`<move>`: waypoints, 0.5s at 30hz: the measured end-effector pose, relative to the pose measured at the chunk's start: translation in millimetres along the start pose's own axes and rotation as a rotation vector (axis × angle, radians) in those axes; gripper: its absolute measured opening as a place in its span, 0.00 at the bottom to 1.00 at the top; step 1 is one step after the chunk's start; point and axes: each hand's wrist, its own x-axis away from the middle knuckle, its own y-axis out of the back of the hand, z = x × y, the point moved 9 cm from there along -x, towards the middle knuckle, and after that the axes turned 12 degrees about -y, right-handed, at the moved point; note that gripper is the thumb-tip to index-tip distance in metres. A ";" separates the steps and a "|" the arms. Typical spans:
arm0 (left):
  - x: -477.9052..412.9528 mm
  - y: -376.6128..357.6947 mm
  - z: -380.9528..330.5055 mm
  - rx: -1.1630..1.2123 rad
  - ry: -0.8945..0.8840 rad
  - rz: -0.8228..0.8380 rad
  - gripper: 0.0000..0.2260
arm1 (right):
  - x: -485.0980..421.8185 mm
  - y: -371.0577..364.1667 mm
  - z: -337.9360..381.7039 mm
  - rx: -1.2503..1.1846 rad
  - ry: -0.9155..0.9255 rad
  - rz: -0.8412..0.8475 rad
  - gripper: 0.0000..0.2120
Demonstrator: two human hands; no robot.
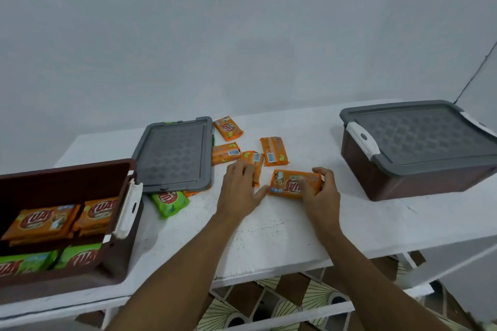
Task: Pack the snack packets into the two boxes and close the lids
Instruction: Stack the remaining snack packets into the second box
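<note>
An open brown box [118, 255] at the left holds orange and green snack packets. Its grey lid [174, 154] lies flat behind it. A second brown box [419, 177] at the right has its grey lid on. Several orange packets [274, 153] lie loose mid-table. My right hand [321, 193] grips an orange packet [289, 185] by its right end. My left hand [239, 188] lies over another orange packet [255, 161], fingers on it, thumb touching the held packet. A green packet [169, 201] lies by the lid's near edge.
The white table [269, 236] ends close to me, with a lower shelf rail and patterned floor beneath. A white wall stands right behind the table. A thin cable runs up the wall at the far right.
</note>
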 end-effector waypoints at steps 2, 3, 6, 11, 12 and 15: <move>3.0 7.2 6.8 0.062 0.062 -0.066 0.23 | 1.8 -3.7 0.0 0.000 0.004 0.048 0.24; 3.2 10.7 5.5 0.074 0.050 -0.098 0.22 | 2.6 -3.4 0.3 -0.005 0.009 0.055 0.26; 4.8 24.2 5.8 0.153 0.066 -0.208 0.14 | 2.4 -0.3 -0.9 -0.043 0.009 0.043 0.28; 19.7 29.9 46.7 0.379 0.433 -0.308 0.13 | 4.6 1.2 0.4 -0.080 0.007 0.033 0.26; 19.9 29.5 47.0 0.388 0.431 -0.303 0.13 | 4.5 1.3 0.7 -0.079 0.008 0.033 0.26; 19.7 24.4 49.8 0.477 0.445 -0.295 0.12 | 4.1 1.3 1.0 -0.074 0.012 0.031 0.25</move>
